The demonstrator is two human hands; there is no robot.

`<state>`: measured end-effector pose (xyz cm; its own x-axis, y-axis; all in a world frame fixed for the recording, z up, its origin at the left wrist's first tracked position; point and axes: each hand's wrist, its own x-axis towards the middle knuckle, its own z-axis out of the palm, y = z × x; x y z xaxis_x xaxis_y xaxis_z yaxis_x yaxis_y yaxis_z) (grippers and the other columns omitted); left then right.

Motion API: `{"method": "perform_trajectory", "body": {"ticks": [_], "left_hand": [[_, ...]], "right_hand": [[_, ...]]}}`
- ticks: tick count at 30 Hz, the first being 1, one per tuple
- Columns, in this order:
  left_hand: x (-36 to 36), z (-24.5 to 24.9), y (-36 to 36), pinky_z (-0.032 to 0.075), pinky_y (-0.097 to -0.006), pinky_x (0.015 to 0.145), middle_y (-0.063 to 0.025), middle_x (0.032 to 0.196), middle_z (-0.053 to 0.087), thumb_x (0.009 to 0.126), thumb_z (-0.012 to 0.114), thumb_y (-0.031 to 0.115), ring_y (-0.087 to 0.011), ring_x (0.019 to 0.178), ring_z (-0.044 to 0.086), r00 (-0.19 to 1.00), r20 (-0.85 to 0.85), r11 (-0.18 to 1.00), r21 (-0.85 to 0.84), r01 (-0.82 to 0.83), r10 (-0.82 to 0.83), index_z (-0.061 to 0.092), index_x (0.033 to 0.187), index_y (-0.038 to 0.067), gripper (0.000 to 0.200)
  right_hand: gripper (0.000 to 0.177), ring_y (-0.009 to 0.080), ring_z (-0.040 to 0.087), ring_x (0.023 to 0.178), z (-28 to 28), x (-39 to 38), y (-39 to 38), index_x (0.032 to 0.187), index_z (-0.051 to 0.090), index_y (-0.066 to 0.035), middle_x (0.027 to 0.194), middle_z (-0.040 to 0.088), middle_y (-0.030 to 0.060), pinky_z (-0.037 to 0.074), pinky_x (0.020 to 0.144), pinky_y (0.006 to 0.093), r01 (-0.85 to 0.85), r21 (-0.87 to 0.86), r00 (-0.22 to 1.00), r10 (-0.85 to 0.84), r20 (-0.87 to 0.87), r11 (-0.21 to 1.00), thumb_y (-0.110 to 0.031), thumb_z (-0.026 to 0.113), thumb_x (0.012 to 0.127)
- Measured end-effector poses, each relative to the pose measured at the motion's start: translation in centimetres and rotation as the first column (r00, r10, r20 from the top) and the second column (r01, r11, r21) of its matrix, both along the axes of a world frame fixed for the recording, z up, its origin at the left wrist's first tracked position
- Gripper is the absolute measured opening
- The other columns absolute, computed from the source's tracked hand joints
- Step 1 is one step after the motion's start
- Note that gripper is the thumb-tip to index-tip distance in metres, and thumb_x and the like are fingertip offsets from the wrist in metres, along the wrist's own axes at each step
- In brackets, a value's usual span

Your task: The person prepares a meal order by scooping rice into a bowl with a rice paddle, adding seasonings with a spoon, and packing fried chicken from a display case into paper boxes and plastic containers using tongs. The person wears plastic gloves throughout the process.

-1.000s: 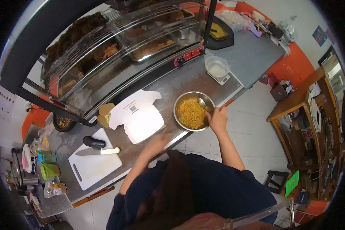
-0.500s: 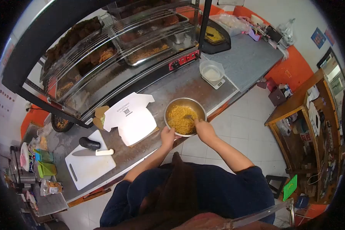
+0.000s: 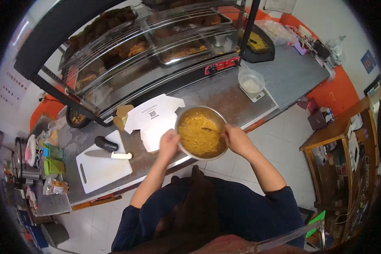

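A round metal mixing bowl [image 3: 214, 155] full of yellow noodles [image 3: 195, 136] is held up over the counter's front edge, overlapping the right side of an open white takeaway box [image 3: 156, 128]. My left hand [image 3: 169, 145] is closed on the bowl's left rim, and my right hand [image 3: 236, 139] grips the right rim. Among the noodles a dark utensil [image 3: 208, 129] lies near my right fingers, its head partly buried. To the left, a white cutting board [image 3: 103, 171] carries a knife [image 3: 108, 155] with a white handle and a dark, oblong vegetable [image 3: 106, 144].
Behind the counter stands a heated display case [image 3: 169, 63] with trays of food. A small brown carton [image 3: 122, 115] sits beside the white box. On the right, a scale [image 3: 255, 96] bears a clear container [image 3: 250, 83]. Wooden shelving [image 3: 321, 146] stands across the floor at right.
The bowl has come up and nearer to me, with both hands at its rim. My right hand has shifted from the utensil to the bowl's right side. The whole view has turned slightly.
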<state>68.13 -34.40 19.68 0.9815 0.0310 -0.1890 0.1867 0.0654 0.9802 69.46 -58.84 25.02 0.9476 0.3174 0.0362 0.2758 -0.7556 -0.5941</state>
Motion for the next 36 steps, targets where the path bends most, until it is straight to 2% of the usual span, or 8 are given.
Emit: {"method": "perform_trajectory", "body": {"ticks": [5, 11, 14, 23, 29, 30, 32, 36], "left_hand": [[-0.6, 8.3, 7.2, 0.029, -0.0191, 0.035, 0.0039, 0.051, 0.041, 0.075, 0.05, 0.003, -0.0035, 0.043, 0.039, 0.962, 0.257, 0.934, 0.312, -0.176, 0.095, 0.039, 0.06, 0.007, 0.019], [2.6, 9.7, 10.1, 0.039, -0.0372, 0.052, -0.0162, 0.06, 0.048, 0.073, 0.054, 0.013, -0.0329, 0.058, 0.049, 0.814, 0.415, 0.422, 0.876, -0.235, -0.407, 0.042, 0.066, 0.0, 0.019], [3.1, 5.7, 11.0, 0.043, -0.0388, 0.052, -0.0118, 0.065, 0.048, 0.074, 0.054, 0.014, -0.0304, 0.059, 0.053, 0.709, 0.367, 0.22, 0.93, -0.294, -0.602, 0.043, 0.068, 0.005, 0.015], [2.9, 2.0, 12.8, 0.043, -0.0351, 0.045, -0.0081, 0.063, 0.046, 0.071, 0.056, 0.011, -0.0245, 0.053, 0.053, 0.613, 0.452, 0.183, 0.873, -0.452, -0.648, 0.043, 0.065, 0.007, 0.015], [2.2, 3.7, 12.5, 0.042, -0.0333, 0.044, -0.0065, 0.061, 0.044, 0.064, 0.057, 0.009, -0.0228, 0.052, 0.052, 0.562, 0.458, 0.17, 0.856, -0.488, -0.689, 0.045, 0.066, 0.008, 0.013], [2.2, 3.8, 12.4, 0.042, -0.0333, 0.044, -0.0065, 0.061, 0.044, 0.064, 0.057, 0.009, -0.0228, 0.052, 0.052, 0.558, 0.459, 0.171, 0.854, -0.491, -0.691, 0.045, 0.066, 0.008, 0.013], [2.3, 4.0, 12.4, 0.042, -0.0335, 0.044, -0.0065, 0.061, 0.044, 0.065, 0.057, 0.008, -0.0228, 0.052, 0.052, 0.545, 0.488, 0.223, 0.848, -0.48, -0.682, 0.045, 0.067, 0.008, 0.012], [1.9, 4.2, 12.5, 0.042, -0.034, 0.044, -0.0068, 0.061, 0.044, 0.065, 0.057, 0.008, -0.023, 0.052, 0.051, 0.565, 0.483, 0.235, 0.859, -0.455, -0.669, 0.045, 0.066, 0.007, 0.012]], "right_hand": [[0.01, 0.0376, 0.054, 0.064, 1.6, 2.3, 5.8, 0.075, 0.047, 0.002, 0.065, 0.054, 0.0218, 0.041, 0.055, 0.0412, -0.163, 0.245, 0.983, 0.136, 0.124, 0.956, -0.006, 0.052, 0.075], [0.011, 0.0388, 0.054, 0.066, -4.6, 5.6, 12.9, 0.077, 0.047, 0.003, 0.067, 0.055, 0.0226, 0.043, 0.058, 0.0433, -0.162, 0.295, 0.982, 0.125, 0.138, 0.942, -0.009, 0.048, 0.077], [0.009, 0.0376, 0.055, 0.067, -7.6, 5.4, 14.0, 0.076, 0.046, 0.003, 0.069, 0.056, 0.0215, 0.043, 0.06, 0.0433, -0.087, 0.26, 0.993, 0.061, 0.104, 0.962, -0.006, 0.048, 0.076], [0.014, 0.0337, 0.057, 0.065, -6.2, 2.8, 12.0, 0.083, 0.048, 0.001, 0.072, 0.056, 0.0205, 0.046, 0.056, 0.0417, -0.169, -0.2, 0.976, 0.192, 0.103, 0.965, -0.003, 0.042, 0.071], [0.011, 0.0376, 0.054, 0.062, -7.9, 5.3, 13.3, 0.082, 0.041, -0.001, 0.07, 0.055, 0.0198, 0.044, 0.056, 0.0449, -0.053, 0.081, 0.86, 0.004, 0.51, 0.995, -0.007, 0.045, 0.073], [0.011, 0.0376, 0.054, 0.062, -9.1, 5.3, 13.3, 0.082, 0.041, -0.001, 0.07, 0.055, 0.0198, 0.044, 0.056, 0.0449, -0.049, 0.081, 0.858, 0.0, 0.513, 0.995, -0.007, 0.045, 0.073], [0.012, 0.0393, 0.053, 0.064, -10.6, 4.9, 13.2, 0.084, 0.039, -0.002, 0.07, 0.054, 0.0191, 0.043, 0.058, 0.0458, -0.114, -0.003, 0.984, 0.113, 0.134, 0.994, -0.008, 0.044, 0.075], [0.011, 0.0397, 0.053, 0.066, -9.6, 4.5, 13.0, 0.084, 0.039, -0.002, 0.07, 0.055, 0.0189, 0.042, 0.059, 0.0464, -0.076, 0.141, 0.966, 0.038, 0.255, 0.987, -0.008, 0.043, 0.075]]}}
